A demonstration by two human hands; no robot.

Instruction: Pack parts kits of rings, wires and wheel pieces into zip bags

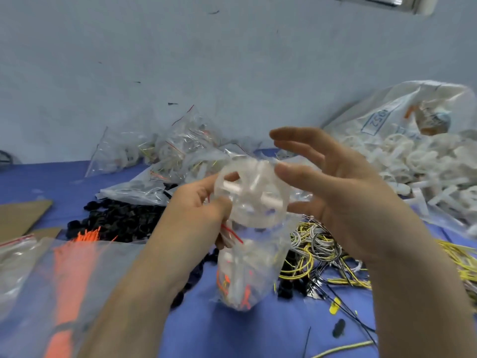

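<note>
Translucent white spoked plastic wheel (251,192) upright at mouth of clear red-sealed zip bag (247,270); bag hangs vertical, part-filled.

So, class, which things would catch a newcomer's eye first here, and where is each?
First the white wheel piece at centre, at the mouth of the zip bag that the left hand grips, with the right hand open beside it. Then the orange strips in a bag at lower left, and the tangle of yellow wires at right.

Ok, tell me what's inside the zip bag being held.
Through the zip bag, white plastic pieces and orange bits sit at the bottom; a wheel piece sits at the mouth. Creased plastic hides the rest.
</note>
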